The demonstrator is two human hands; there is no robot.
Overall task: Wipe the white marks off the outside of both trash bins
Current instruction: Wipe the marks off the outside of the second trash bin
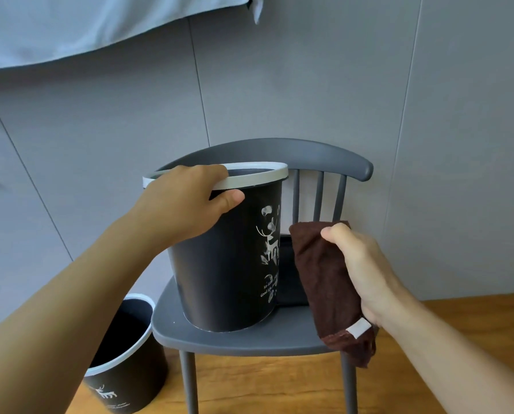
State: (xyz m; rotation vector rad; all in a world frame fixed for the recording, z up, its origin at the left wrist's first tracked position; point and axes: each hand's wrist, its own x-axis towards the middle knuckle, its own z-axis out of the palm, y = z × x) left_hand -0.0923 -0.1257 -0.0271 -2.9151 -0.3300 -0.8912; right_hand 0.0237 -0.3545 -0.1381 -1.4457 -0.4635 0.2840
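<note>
A black trash bin (219, 264) with a white rim and a white deer print stands on the seat of a grey chair (249, 336). My left hand (187, 198) grips its rim at the near left, fingers over the edge and thumb outside. My right hand (360, 264) holds a folded dark brown cloth (324, 282) with a white tag, just to the right of the bin and apart from its wall. A second black bin (130, 363) with the same print stands on the floor at the lower left, beside the chair.
The chair's curved backrest (324, 153) and spindles stand close behind the bin, against a grey panelled wall. A pale blue fabric (70, 25) hangs at the upper left. The floor (458, 318) is wood. A dark cushion or object lies on the seat behind the bin.
</note>
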